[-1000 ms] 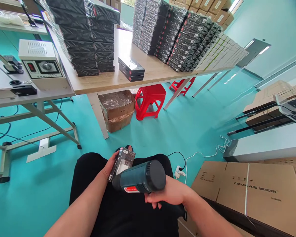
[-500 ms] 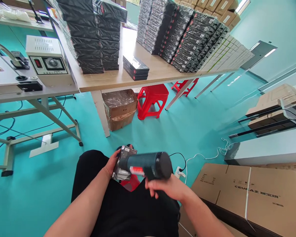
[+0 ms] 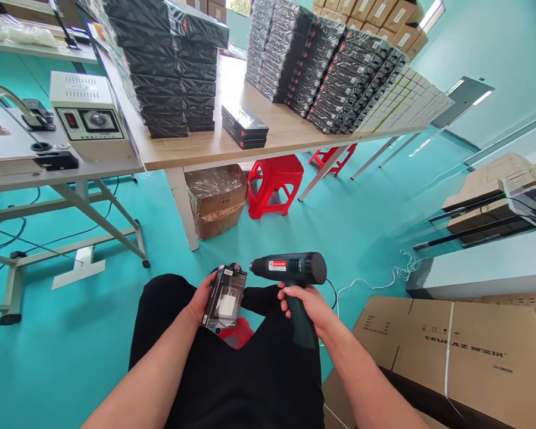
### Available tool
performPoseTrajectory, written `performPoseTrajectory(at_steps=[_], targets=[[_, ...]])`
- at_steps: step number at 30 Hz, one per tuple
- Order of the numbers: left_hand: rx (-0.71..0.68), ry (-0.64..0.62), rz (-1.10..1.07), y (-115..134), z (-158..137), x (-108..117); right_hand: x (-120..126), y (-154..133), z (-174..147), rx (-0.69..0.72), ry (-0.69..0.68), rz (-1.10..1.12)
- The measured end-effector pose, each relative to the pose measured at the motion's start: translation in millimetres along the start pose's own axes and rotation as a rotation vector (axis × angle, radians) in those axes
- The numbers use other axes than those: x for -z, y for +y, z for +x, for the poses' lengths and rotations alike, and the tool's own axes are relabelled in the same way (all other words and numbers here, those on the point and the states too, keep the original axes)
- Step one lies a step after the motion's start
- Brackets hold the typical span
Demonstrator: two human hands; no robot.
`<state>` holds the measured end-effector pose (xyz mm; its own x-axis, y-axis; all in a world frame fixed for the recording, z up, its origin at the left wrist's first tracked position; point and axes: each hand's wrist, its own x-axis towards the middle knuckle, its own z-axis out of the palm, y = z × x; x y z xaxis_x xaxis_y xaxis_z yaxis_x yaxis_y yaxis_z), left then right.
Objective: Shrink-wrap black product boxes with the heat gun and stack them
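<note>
My left hand [image 3: 202, 297] grips a small black product box [image 3: 224, 298] by its left side, above my lap. White and grey printing shows on the box's face, and its surface looks glossy. My right hand [image 3: 307, 302] is wrapped round the handle of a dark green heat gun [image 3: 288, 268]. The gun's metal nozzle points left, toward the upper right edge of the box, with a small gap between them. A red and white label marks its barrel, and a black cord runs behind it.
Ahead stands a wooden-topped table [image 3: 290, 128] bearing stacks of wrapped black boxes [image 3: 161, 71]. Beneath it are an open carton [image 3: 218, 205] and a red stool [image 3: 274, 185]. A control box [image 3: 87, 113] sits at left. Large cartons [image 3: 455, 351] stand close at right; a white cable [image 3: 366, 281] crosses the floor.
The heat gun has moved right, away from over the box, and its nozzle is now clear of it. More of the box's face shows. My left hand has barely moved.
</note>
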<state>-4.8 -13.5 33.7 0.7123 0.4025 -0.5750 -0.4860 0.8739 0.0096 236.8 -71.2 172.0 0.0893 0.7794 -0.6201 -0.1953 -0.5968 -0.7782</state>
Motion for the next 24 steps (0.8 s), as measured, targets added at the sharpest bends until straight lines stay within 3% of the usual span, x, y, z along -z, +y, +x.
performPoseTrajectory(at_steps=[3, 8, 10, 16, 21, 24], targets=[[-0.037, 0.000, -0.030, 0, -4, -9, 18, 3, -4, -0.010, -0.076, -0.069], [-0.084, 0.036, -0.036, 0, -5, -20, 34, 10, -34, -0.166, -0.405, -0.273], [-0.099, 0.048, -0.034, -1, -5, -22, 35, 13, -39, -0.197, -0.478, -0.328], [-0.077, 0.044, -0.012, 1, -5, -15, 26, 16, -29, -0.062, -0.237, -0.195], [-0.068, 0.094, -0.006, 4, -1, -3, 31, 25, -41, -0.185, -0.455, -0.284], [-0.086, 0.077, -0.036, 2, 0, -8, 31, 29, -41, -0.160, -0.358, -0.194]])
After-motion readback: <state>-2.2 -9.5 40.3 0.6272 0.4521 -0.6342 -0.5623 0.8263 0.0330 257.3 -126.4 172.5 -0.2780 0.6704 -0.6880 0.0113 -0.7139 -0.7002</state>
